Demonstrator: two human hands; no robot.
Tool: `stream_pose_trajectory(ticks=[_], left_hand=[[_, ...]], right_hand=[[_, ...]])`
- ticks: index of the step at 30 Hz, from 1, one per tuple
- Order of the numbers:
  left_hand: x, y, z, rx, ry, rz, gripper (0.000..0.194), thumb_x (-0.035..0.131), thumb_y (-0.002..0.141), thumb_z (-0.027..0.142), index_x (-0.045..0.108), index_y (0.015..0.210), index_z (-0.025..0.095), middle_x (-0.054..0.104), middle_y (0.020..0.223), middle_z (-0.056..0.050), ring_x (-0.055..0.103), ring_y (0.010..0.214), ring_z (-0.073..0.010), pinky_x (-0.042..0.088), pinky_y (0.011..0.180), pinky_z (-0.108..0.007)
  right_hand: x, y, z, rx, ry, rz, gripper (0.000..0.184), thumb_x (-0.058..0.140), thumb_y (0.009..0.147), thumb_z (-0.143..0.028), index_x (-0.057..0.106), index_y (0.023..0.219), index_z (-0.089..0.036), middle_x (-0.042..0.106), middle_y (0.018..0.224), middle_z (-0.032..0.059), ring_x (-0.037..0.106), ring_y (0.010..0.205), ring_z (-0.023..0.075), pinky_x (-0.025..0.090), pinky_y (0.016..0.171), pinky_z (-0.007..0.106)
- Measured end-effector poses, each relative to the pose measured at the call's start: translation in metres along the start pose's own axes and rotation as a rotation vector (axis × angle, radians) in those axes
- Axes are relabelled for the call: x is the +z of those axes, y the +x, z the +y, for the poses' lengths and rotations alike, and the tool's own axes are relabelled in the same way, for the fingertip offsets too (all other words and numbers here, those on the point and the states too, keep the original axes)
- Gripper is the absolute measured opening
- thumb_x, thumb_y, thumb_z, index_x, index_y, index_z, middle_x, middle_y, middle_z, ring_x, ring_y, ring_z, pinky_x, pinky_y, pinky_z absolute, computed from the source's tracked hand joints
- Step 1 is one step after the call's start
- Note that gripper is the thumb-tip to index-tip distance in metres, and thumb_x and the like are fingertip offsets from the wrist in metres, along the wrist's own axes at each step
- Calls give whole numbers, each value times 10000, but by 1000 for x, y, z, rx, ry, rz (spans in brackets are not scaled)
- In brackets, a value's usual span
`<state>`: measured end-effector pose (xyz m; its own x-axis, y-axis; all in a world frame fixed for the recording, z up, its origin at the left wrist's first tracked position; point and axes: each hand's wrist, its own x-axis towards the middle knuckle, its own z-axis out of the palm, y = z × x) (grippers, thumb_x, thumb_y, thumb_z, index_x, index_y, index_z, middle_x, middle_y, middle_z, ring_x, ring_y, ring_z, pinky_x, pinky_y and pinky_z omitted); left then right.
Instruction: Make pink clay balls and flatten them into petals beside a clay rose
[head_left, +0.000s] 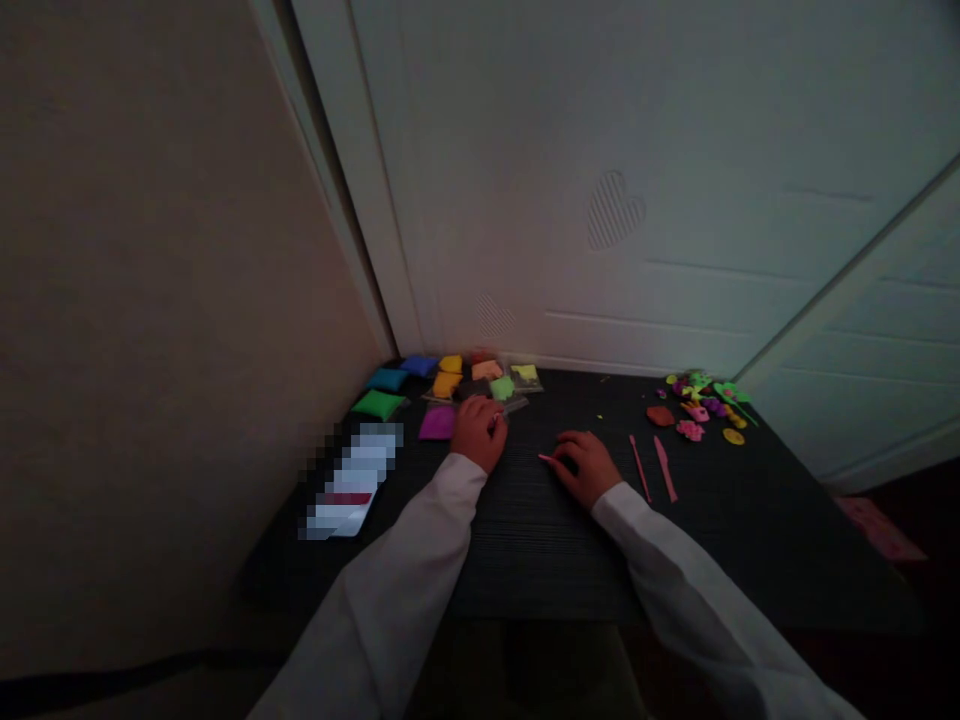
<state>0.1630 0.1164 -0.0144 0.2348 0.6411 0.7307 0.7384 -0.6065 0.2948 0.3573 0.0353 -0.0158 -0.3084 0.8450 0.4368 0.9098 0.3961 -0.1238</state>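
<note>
My left hand (477,434) is closed, its fingers curled down beside the clay packets. A tiny pink bit shows at its fingertips, too small to name. My right hand (589,470) is closed in a pinch on a thin pink stick (546,458), whose tip points left just above the dark table (540,560). Right of that hand lie a slim pink modelling tool (640,468) and a pink plastic knife (664,468). A purple clay packet (435,422) lies against the left hand's outer side, and a light green clay packet (502,388) lies just beyond it.
Several more coloured packets, among them a green one (378,404), line the back left. A phone (356,480) with a blurred screen lies at the left. At the back right are small clay shapes, including a pink flower (690,430). A white panel (480,200) stands behind the table.
</note>
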Motion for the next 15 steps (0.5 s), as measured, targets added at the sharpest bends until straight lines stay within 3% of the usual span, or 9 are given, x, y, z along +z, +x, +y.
stream_pose_trajectory(ticks=[4, 7, 9, 13, 15], left_hand=[[-1, -5, 3, 18, -22, -2, 229, 437, 802, 278, 505, 971, 139, 515, 1020, -65, 497, 922, -171, 418, 790, -385], [0, -6, 3, 19, -38, 2, 230, 436, 803, 279, 504, 972, 140, 514, 1020, -66, 498, 921, -170, 418, 790, -385], [0, -5, 2, 13, -46, 7, 232, 436, 802, 280, 504, 973, 139, 514, 1020, -66, 498, 920, -171, 418, 789, -386], [1, -3, 2, -10, -51, 8, 229, 434, 803, 281, 505, 969, 139, 518, 1012, -64, 503, 908, -167, 423, 782, -379], [2, -2, 2, -25, -52, 5, 230, 434, 803, 281, 504, 970, 138, 519, 1007, -64, 505, 902, -165, 425, 778, -377]], right_hand=[[-14, -6, -1, -104, -20, 33, 254, 446, 805, -338, 525, 966, -157, 525, 1032, 56, 493, 940, 180, 371, 819, 418], [-51, 10, 10, -119, -50, 131, 266, 449, 801, -352, 530, 957, -153, 536, 1016, 55, 499, 936, 180, 373, 818, 420], [-97, 34, 25, -87, -75, 247, 265, 456, 796, -354, 533, 949, -152, 549, 993, 53, 511, 917, 173, 392, 798, 402], [-222, 92, 55, 97, -148, 590, 334, 321, 821, -376, 561, 927, -169, 595, 865, 52, 543, 855, 163, 391, 749, 351], [-276, 115, 60, 144, -167, 663, 343, 341, 779, -397, 591, 913, -204, 604, 827, 19, 537, 877, 179, 372, 759, 332]])
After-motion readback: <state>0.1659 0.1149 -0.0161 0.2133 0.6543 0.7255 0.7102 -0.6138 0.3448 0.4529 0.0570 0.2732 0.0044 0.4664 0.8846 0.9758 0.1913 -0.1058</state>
